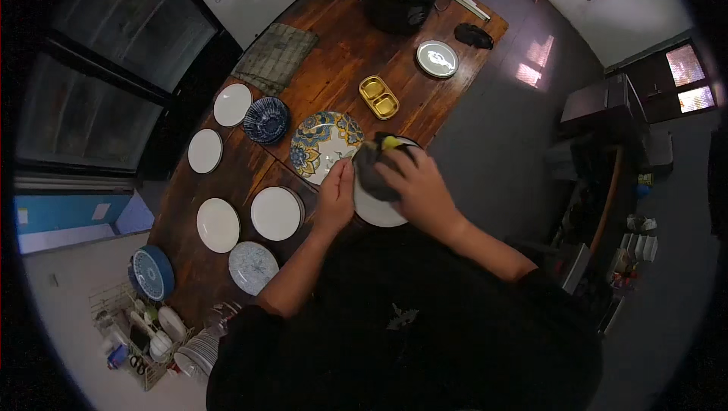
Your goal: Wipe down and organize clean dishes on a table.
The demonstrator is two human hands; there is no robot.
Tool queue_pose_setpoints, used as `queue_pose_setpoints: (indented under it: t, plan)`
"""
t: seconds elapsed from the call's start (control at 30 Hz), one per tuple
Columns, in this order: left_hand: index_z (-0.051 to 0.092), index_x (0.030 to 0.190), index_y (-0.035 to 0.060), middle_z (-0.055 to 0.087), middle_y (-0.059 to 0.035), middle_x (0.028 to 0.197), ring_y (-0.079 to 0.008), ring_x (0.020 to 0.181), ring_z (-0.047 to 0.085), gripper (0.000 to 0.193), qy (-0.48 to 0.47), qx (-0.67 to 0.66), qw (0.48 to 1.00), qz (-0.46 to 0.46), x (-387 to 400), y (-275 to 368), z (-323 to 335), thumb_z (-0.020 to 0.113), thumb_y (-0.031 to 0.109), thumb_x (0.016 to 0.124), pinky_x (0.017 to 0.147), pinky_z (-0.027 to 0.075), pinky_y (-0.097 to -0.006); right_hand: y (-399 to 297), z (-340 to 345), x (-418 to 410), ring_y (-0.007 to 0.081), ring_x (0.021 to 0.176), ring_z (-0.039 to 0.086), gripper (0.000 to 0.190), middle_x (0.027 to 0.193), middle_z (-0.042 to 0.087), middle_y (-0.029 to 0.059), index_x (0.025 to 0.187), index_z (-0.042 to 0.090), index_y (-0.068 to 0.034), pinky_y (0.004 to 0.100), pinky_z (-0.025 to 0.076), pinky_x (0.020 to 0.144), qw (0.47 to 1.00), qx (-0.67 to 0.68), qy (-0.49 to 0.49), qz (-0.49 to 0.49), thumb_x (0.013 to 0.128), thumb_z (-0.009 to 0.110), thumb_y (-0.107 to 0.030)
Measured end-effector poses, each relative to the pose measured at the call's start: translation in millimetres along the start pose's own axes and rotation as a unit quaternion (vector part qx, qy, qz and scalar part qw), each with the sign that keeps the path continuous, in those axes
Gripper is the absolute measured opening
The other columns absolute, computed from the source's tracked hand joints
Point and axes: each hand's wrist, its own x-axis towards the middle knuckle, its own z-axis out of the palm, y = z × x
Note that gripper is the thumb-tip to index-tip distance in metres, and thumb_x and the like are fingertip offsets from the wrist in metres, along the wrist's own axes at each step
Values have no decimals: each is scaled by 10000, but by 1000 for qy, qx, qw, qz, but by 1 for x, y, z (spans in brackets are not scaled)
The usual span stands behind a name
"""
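My left hand (336, 192) grips the left rim of a white plate (375, 213) held in front of my body. Over that plate's face, my right hand (418, 183) presses a bunched dark grey cloth (375, 175) with a yellow-green patch. The cloth and fingers hide much of the plate. Just beyond lies a large plate with a blue and yellow floral pattern (321, 143), partly covered by my left hand. A gold two-compartment tray (379, 97) rests farther off on the wooden table (324, 64).
White plates (277, 213) and a dark blue ribbed bowl (266, 120) stand to the left. A grey patterned plate (253, 268) sits near my left forearm. A black rice cooker (398, 7), a folded cloth (277, 57) and a grey-white plate (437, 59) occupy the far end. A dish rack (149, 374) is lower left.
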Motion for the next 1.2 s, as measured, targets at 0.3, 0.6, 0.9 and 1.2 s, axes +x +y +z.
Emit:
queue_pose_setpoints:
  t: [0.3,0.6,0.9,1.2]
  plan:
    - [562,1101,-38,607,-70,886,-108,844,544,313,41,28,999,-6,5,-1,-19,415,229,1032,764,449,-261,46,-26,-31,298,1045,509,426,1132,568,93,1095,664,-110,404,475,891,988,1,-83,128,679,678,-19]
    - [599,1070,-28,612,-44,841,-87,788,536,283,-25,2,1000,-19,3,10,-11,472,218,1013,721,450,-247,59,-23,-15,148,971,569,437,1040,624,50,1239,552,16,258,446,859,719,593,15,363,826,525,-127]
    - [602,990,-42,606,-130,845,-230,801,602,235,31,96,992,82,6,28,-23,490,165,992,734,462,-310,10,-8,16,182,1044,585,534,1190,589,89,1343,450,-16,323,481,916,638,703,-108,296,849,628,-112]
    - [506,1196,-23,520,-203,1163,-318,1057,552,541,146,212,966,4,-7,31,-49,735,305,832,892,449,-395,4,36,34,219,1021,600,490,1150,605,126,1269,491,2,348,513,845,604,706,-86,360,796,617,-22]
